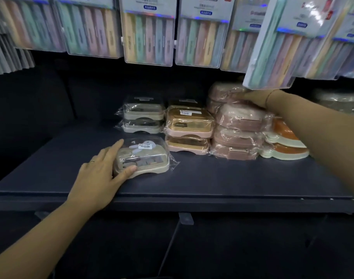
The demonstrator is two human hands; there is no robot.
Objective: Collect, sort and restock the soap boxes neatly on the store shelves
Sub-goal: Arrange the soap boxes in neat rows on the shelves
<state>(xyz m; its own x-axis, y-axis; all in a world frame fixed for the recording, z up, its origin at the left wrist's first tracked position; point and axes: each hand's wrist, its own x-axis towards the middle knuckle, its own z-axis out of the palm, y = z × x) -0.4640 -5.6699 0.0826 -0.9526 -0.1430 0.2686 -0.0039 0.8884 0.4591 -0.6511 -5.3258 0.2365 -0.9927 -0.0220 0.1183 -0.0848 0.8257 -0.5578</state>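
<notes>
The left hand [99,174] lies flat on the dark shelf [212,178] against the left end of a beige soap box [141,156]. Its fingers are straight along the side of the box and the thumb presses the front edge, so it touches the box and does not close around it. A thin ring [91,162] is on one finger. This box, wrapped in clear film, stands alone near the front of the shelf.

The right hand [252,97] reaches to the back and rests on the top pink soap box [224,91]. A tilted hanging pack [272,47] partly covers it, and I cannot tell if the fingers grip the box or only touch it.

Behind the beige box, four stacks stand side by side — two grey-beige boxes [143,117], gold-lidded boxes [189,125], pink boxes [238,129] and orange-and-cream boxes [285,139]. Above the shelf hang clear packs with pastel strips [147,37].
</notes>
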